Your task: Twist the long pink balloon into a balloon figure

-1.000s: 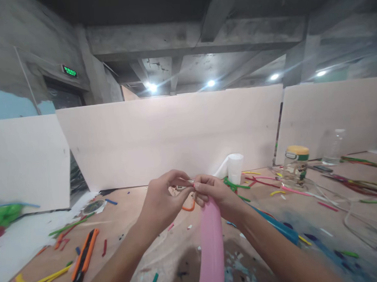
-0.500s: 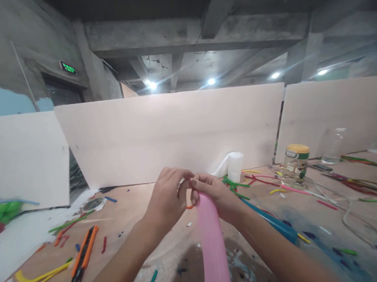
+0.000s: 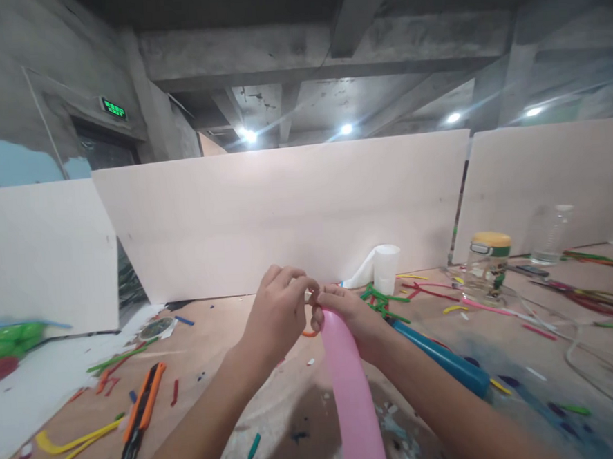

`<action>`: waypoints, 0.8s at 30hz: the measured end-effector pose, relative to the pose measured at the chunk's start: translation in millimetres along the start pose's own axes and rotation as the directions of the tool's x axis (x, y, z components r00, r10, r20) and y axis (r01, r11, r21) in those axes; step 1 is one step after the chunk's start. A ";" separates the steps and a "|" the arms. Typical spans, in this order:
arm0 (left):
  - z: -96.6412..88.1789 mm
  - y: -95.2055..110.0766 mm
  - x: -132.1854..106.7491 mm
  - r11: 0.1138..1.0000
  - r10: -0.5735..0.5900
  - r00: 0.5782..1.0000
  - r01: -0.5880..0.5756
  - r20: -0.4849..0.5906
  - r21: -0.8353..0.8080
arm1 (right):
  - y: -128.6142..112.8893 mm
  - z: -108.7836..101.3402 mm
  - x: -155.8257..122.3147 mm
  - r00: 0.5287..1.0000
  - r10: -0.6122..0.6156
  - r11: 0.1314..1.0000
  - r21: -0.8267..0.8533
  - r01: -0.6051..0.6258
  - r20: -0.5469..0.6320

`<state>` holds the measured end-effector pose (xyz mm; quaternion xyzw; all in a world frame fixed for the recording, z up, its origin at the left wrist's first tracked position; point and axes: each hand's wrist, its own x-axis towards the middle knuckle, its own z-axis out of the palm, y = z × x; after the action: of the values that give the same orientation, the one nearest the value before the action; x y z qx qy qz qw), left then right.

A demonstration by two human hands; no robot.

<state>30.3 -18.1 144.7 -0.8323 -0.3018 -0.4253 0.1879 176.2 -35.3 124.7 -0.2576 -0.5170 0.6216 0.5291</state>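
Observation:
A long pink balloon [image 3: 354,400] rises from the bottom edge of the head view up to my hands over the table. My right hand [image 3: 352,317] is closed around its top end. My left hand [image 3: 279,309] pinches the balloon's neck right beside it, fingers curled tight; the two hands touch. The neck itself is mostly hidden by my fingers.
A teal balloon [image 3: 442,360] lies right of my arm. An orange-black pump [image 3: 140,420] lies at the left with yellow and green balloon strips. A white roll [image 3: 386,269], a yellow-lidded jar [image 3: 488,265], a clear bottle [image 3: 553,234] and cables stand at the right. White panels [image 3: 285,217] wall the back.
My left hand has closed in over the balloon's neck and my fingers have bunched tighter. The hands and balloon sit slightly higher and to the right in view.

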 end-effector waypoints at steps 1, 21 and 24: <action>-2.9 2.6 -0.1 0.999 0.013 0.999 -0.012 0.033 -0.050 | -1.5 -1.0 -0.2 1.000 0.005 1.000 -0.008 -0.005 -0.008; 1.8 -18.0 -9.0 0.916 0.009 0.983 -0.083 0.185 0.393 | 11.8 0.0 2.9 0.997 0.077 0.991 -0.115 -0.074 0.023; 6.0 -34.0 -2.1 0.885 -0.092 0.986 0.017 0.139 0.466 | 21.2 5.5 1.0 0.990 0.138 0.989 -0.056 -0.136 0.037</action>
<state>10.4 10.0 141.5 -0.7856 -0.4316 -0.2793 0.3445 162.8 -34.4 107.4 -0.2936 -0.5253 0.6476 0.4675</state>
